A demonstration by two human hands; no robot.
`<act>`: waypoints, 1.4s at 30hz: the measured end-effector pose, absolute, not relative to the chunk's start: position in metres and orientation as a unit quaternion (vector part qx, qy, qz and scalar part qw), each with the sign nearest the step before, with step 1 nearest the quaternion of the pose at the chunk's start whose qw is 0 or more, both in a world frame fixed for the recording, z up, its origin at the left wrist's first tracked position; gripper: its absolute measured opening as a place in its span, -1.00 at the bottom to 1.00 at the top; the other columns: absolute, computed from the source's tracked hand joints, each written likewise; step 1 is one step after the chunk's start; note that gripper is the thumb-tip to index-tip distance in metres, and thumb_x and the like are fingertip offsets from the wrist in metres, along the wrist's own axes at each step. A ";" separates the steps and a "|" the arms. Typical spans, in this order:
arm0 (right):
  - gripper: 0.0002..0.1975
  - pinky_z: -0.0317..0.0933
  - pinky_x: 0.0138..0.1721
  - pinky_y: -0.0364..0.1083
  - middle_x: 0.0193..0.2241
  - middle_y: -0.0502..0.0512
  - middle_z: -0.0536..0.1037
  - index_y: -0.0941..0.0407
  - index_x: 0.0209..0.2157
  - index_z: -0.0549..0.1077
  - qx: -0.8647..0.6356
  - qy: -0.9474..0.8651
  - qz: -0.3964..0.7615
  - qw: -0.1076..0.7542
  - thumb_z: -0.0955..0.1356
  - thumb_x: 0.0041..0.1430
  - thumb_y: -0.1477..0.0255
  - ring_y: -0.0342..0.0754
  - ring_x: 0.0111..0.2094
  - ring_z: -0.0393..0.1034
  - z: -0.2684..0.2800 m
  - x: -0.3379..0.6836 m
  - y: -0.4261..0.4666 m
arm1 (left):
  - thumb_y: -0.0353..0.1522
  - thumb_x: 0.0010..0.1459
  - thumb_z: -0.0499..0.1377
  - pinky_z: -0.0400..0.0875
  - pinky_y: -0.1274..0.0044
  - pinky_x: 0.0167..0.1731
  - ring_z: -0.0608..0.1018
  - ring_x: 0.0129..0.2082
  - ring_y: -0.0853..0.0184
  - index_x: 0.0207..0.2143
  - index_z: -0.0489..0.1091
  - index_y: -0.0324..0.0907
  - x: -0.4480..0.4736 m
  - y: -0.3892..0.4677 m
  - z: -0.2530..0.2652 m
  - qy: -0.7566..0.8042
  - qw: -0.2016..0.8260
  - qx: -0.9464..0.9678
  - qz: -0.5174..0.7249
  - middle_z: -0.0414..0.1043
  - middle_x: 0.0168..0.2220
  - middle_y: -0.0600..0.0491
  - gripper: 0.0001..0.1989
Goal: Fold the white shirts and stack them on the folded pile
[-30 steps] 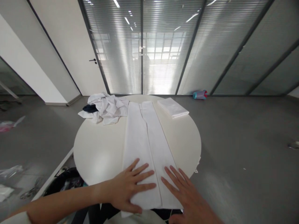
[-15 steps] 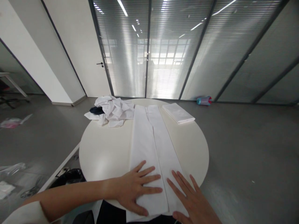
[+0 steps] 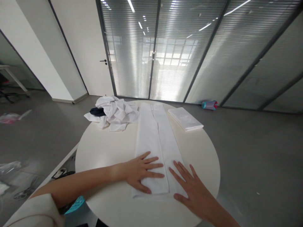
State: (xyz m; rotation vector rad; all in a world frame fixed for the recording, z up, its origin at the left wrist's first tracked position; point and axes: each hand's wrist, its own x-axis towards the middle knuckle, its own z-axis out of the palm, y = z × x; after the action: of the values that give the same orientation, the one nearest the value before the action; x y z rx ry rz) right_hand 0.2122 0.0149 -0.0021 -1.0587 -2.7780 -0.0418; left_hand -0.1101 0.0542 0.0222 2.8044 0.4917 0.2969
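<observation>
A long white cloth (image 3: 148, 132), its two side panels folded in so their edges run down the middle, lies flat on the round white table (image 3: 101, 151). My left hand (image 3: 144, 171) rests palm down on the near part of the left panel, fingers spread. On the right panel, close to its near end, my right hand (image 3: 187, 186) lies flat with its fingers apart. Neither hand grasps anything. Part of the cloth's near end is covered by the hands.
A crumpled white cloth pile (image 3: 118, 112) with a dark blue piece (image 3: 97, 111) sits at the table's far left. A neatly folded white cloth (image 3: 186, 119) lies far right. On the floor stand a blue and red item (image 3: 209, 105) by the glass wall and a turquoise basket (image 3: 75, 205) below left.
The long cloth's near end has moved away from the table's near edge, and bare tabletop now shows in front of it. Both hands stay flat on it. The camera view has shifted slightly.
</observation>
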 end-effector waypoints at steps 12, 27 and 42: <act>-0.26 -0.08 0.33 0.24 0.40 0.19 0.02 0.02 0.40 0.01 -0.377 -0.916 -0.039 0.130 0.29 0.31 0.09 0.14 0.39 -0.08 -0.006 0.200 0.028 | -0.08 0.25 0.11 -0.27 0.04 0.35 -0.04 0.41 0.00 0.41 -0.03 -0.08 -0.117 0.054 0.026 0.165 0.166 0.968 0.095 -0.04 0.41 -0.06 -0.24; -0.79 0.34 -0.04 0.11 -0.16 0.19 0.56 0.10 -0.16 0.53 -0.347 -0.896 0.004 0.277 0.42 0.23 0.29 0.05 -0.12 0.45 0.002 0.196 0.023 | -0.20 0.27 0.18 0.33 0.40 -0.15 0.49 -0.21 0.25 -0.10 0.45 -0.16 -0.127 0.028 0.037 0.185 0.053 0.970 0.146 0.48 -0.15 -0.04 -0.75; -0.66 0.32 -0.03 0.12 -0.10 0.21 0.52 0.09 -0.04 0.47 -0.342 -0.897 0.038 0.277 0.47 0.14 0.35 0.09 -0.07 0.41 0.009 0.198 0.020 | -0.41 0.31 0.09 0.27 0.53 -0.43 0.46 -0.48 0.40 -0.33 0.44 -0.19 -0.126 0.035 0.024 0.209 -0.017 0.941 0.265 0.43 -0.45 0.05 -0.83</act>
State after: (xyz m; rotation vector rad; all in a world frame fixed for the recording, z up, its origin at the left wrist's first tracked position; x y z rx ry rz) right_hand 0.1977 0.0199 0.0091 -0.9183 -2.4087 0.1017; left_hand -0.1258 0.0349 0.0241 2.9896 0.6637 0.8406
